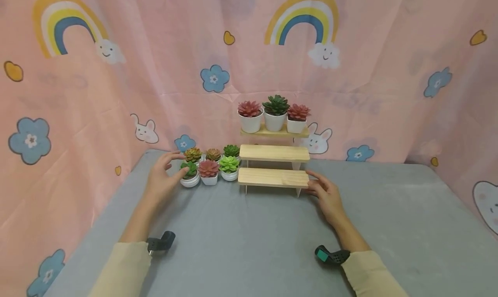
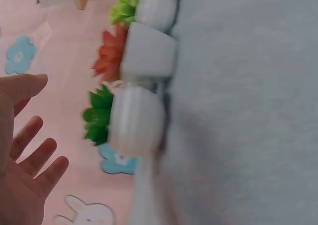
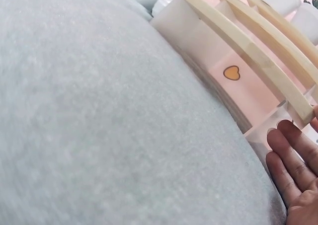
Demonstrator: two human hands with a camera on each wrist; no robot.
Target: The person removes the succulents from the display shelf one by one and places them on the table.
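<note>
A three-step wooden display stand [image 1: 274,177] with pale planks stands on the table. My right hand [image 1: 326,197] rests against its right end, fingers extended along the clear side panel [image 3: 268,128]. To the stand's left, potted succulents sit in two rows. My left hand [image 1: 162,176] hovers beside the front-left green succulent [image 1: 189,170], thumb and fingers spread; the left wrist view shows them apart from its white ribbed pot [image 2: 136,120]. Next to that stand a red succulent [image 1: 208,169] in a square pot and a bright green succulent [image 1: 229,164].
On the top step stand a red succulent [image 1: 250,111], a dark green succulent [image 1: 276,106] and another red succulent [image 1: 298,113]. The back row holds a yellowish succulent [image 1: 193,154], a brown succulent [image 1: 213,154] and a green succulent [image 1: 231,151]. A pink patterned curtain [image 1: 175,72] hangs behind the grey table [image 1: 233,241].
</note>
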